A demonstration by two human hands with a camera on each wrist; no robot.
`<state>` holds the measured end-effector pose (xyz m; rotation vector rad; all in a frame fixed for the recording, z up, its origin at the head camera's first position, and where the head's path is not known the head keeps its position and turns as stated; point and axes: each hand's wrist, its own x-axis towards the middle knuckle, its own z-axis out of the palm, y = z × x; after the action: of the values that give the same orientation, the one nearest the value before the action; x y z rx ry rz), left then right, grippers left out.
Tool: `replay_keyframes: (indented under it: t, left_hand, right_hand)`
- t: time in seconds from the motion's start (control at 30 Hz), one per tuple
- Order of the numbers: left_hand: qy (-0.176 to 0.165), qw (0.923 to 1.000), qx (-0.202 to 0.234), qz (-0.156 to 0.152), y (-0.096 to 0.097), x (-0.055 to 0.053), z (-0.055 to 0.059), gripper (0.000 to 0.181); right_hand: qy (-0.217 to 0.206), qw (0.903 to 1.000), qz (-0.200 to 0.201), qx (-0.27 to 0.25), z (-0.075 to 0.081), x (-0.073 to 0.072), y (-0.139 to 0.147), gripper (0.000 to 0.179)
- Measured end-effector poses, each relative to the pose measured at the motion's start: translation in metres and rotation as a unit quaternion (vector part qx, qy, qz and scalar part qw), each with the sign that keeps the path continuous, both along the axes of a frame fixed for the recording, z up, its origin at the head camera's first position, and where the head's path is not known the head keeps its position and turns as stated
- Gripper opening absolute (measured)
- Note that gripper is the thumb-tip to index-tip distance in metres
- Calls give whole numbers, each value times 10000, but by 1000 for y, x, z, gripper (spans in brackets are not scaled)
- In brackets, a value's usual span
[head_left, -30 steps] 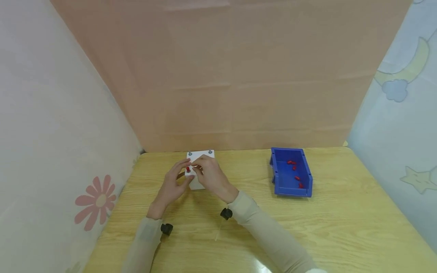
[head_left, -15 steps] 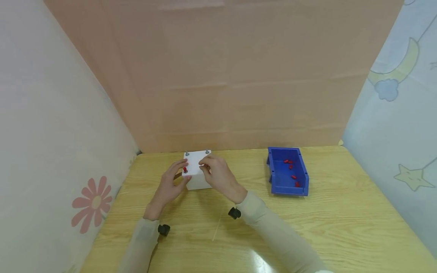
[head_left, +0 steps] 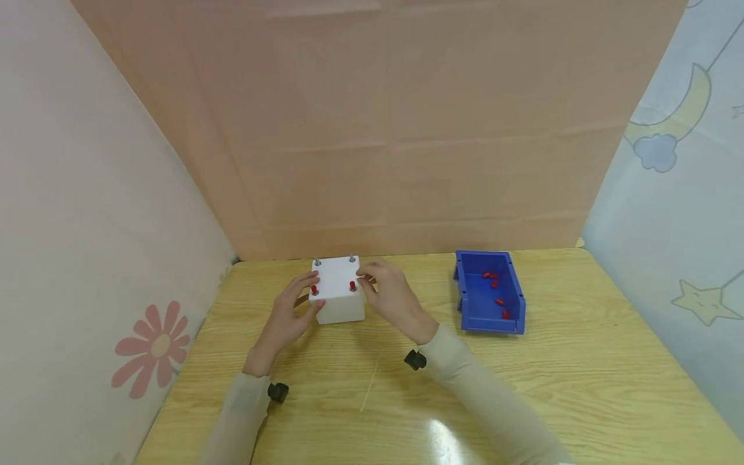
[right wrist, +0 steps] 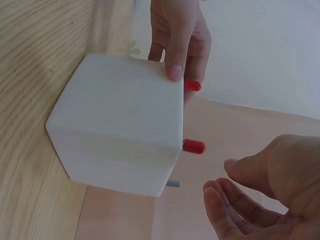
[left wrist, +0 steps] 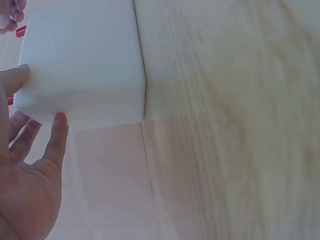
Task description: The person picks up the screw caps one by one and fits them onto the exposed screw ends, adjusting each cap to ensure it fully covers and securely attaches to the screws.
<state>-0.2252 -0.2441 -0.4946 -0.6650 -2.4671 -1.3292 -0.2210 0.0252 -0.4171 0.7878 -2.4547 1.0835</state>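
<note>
A white block (head_left: 338,278) stands on the table with a threaded stud at each top corner. Red caps cover the two near studs: the near left cap (head_left: 314,290) and the near right cap (head_left: 352,285). At the back the left stud (head_left: 318,262) and right stud (head_left: 352,258) are bare metal. My left hand (head_left: 289,311) holds the block's left side, thumb on the front face and fingers reaching the top edge. Just right of the near right cap is my right hand (head_left: 391,297); in the right wrist view its bent fingers are apart from the cap and hold nothing.
To the right stands a blue bin (head_left: 491,294) with several loose red caps (head_left: 500,301) inside. A peach-coloured backdrop (head_left: 372,129) rises behind the table's far edge, and patterned walls flank both sides.
My right hand has let go of the near right cap and moved right, leaving the cap standing on its stud in plain view. My left hand stays on the block.
</note>
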Motion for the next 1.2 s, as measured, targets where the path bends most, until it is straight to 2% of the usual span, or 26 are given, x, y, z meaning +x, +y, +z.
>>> replay_keyframes:
  t: [0.27,0.7,1.03,1.2]
  left_hand:
    - [-75,10000,47,-11,1,2,1,49]
    - [-100,9999,40,3,-1,3,1,49]
    - [211,9997,46,-83,-1,2,-1,50]
    - [256,9996,74,-105,0,1,-3,50]
  right_hand:
    - [181,9997,-184,44,0,-2,18,11]
    - [137,9993,-347,84,-3,-5,41,12]
    - [236,9988,-417,130,-7,-6,58,11]
    - [219,9980,-545,248,-8,-7,69,11]
